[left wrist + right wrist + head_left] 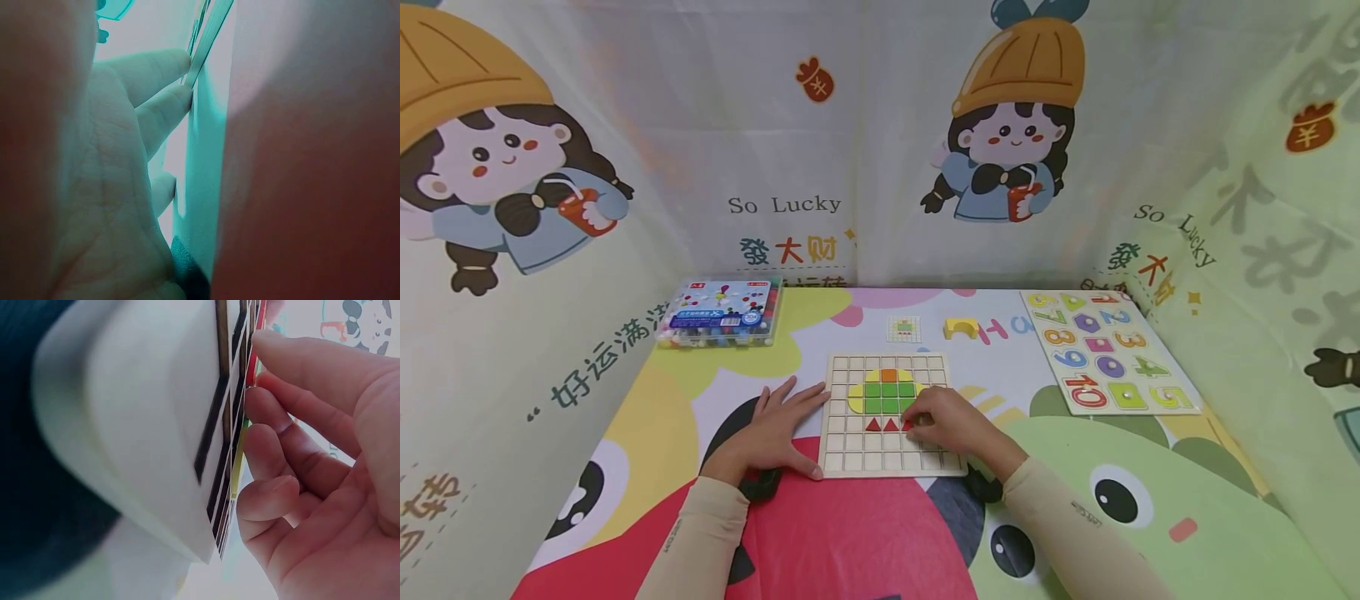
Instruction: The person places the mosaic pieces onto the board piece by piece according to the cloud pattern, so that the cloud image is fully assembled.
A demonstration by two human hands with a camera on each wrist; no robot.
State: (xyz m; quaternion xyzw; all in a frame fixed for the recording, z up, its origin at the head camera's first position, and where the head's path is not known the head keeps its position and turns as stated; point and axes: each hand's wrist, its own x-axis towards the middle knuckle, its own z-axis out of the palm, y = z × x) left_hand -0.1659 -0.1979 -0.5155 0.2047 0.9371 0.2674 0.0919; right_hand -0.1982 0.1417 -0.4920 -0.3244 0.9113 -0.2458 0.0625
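My left hand (772,433) flat beside the grid board (887,414), fingers straight – my right hand (946,425) pinching a red triangle tile (910,425), near worktop centre

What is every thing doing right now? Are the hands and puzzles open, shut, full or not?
Left hand: flat, pressing the grid board's edge.
Right hand: fingers curled at a red triangle.
Grid board: partly filled.
Number puzzle: all pieces in.
Bead box: shut.
Yellow block: lying loose.
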